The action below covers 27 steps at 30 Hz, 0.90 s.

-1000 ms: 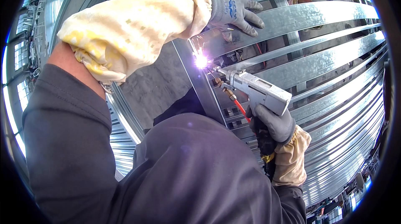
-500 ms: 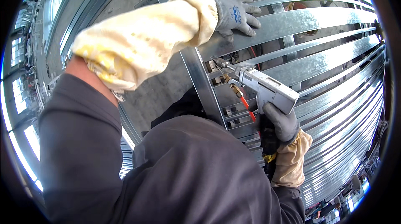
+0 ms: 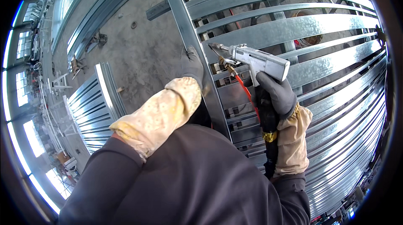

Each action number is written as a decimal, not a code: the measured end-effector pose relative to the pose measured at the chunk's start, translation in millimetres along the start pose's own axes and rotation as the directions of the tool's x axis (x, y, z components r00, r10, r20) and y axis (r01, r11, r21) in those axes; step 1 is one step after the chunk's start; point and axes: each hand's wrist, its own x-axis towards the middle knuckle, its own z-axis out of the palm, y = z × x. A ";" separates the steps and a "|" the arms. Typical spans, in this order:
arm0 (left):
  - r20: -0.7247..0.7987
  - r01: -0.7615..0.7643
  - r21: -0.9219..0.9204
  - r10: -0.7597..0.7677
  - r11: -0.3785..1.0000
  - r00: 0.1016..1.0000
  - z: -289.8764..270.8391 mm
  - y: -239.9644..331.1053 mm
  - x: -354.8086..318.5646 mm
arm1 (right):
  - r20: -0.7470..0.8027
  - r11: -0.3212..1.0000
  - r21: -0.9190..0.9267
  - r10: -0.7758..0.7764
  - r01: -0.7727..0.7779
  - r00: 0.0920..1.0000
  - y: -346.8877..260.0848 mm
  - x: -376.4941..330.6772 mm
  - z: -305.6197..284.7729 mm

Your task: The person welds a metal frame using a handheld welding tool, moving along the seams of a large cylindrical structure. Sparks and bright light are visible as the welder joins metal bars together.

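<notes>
My right hand (image 3: 275, 95), in a grey glove, is closed round the black handle of a silver pistol-shaped welding gun (image 3: 264, 63). Its pointed nozzle meets the end of a flat galvanized slat near the steel side beam (image 3: 180, 11). Brass fittings (image 3: 227, 67) and a red hose (image 3: 245, 90) hang under the barrel. My left hand (image 3: 193, 66), also gloved, lies cupped over the side beam, left of the nozzle, its fingers close together along the metal. Cream cuffs cover both forearms.
Parallel galvanized slats (image 3: 331, 23) run from the side beam to the right. Crosswise bars lie under them. On the concrete floor (image 3: 138, 36) to the left are long metal profiles (image 3: 98, 13) and a slatted panel (image 3: 90, 111). A short square tube (image 3: 158, 11) abuts the beam.
My left hand has left the slats beyond the nozzle, coming back and left onto the side beam. The view has shifted, and the welding gun appears slightly higher and farther left.
</notes>
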 end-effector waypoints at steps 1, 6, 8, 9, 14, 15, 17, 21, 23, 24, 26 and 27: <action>-0.021 -0.025 -0.119 0.023 0.993 1.000 4.5 5.5 -7.0 | 0.017 1.000 -0.004 0.003 -0.002 1.000 -0.9 2.4 -0.8; -0.074 -0.120 -0.035 0.117 0.992 0.990 3.1 13.1 -12.6 | 0.031 1.000 0.016 0.013 -0.014 0.999 -2.9 10.3 4.9; -0.095 -0.123 -0.003 0.122 0.992 0.988 3.9 15.3 -14.0 | 0.025 0.999 0.013 0.049 -0.049 0.998 -3.8 12.7 6.7; -0.095 -0.123 0.002 0.122 0.992 0.988 4.2 14.5 -13.6 | 0.022 0.998 0.010 0.068 -0.068 0.997 -4.0 13.7 6.6; -0.087 -0.141 0.023 0.142 0.990 0.986 1.9 20.9 -15.3 | 0.047 0.998 -0.003 0.069 -0.069 0.997 -1.0 18.0 3.0; -0.095 -0.133 0.042 0.137 0.990 0.986 2.6 21.5 -15.0 | 0.042 0.998 -0.003 0.063 -0.063 0.997 -0.4 18.8 3.0; -0.113 -0.117 0.080 0.126 0.990 0.986 4.7 22.2 -14.9 | 0.045 0.999 -0.017 0.051 -0.050 0.998 -0.1 20.8 2.8; -0.087 -0.092 0.079 0.099 0.993 0.991 3.6 21.4 -14.6 | 0.064 0.995 -0.046 0.086 -0.083 0.994 -3.3 23.2 1.2; -0.072 -0.085 0.095 0.092 0.992 0.993 3.2 22.4 -13.9 | 0.071 0.996 -0.056 0.076 -0.072 0.995 -0.1 25.2 -2.3; -0.084 -0.105 0.088 0.113 0.991 0.990 3.5 22.9 -14.4 | 0.074 0.996 -0.060 0.071 -0.067 0.995 2.0 26.1 -3.7; -0.111 -0.145 0.075 0.153 0.987 0.982 4.2 23.7 -15.3 | 0.071 0.996 -0.084 0.016 -0.010 0.997 6.1 27.8 -5.1; -0.109 -0.133 0.073 0.140 0.988 0.984 4.2 24.6 -15.8 | 0.071 0.995 -0.097 -0.012 0.019 0.997 7.3 28.3 -5.7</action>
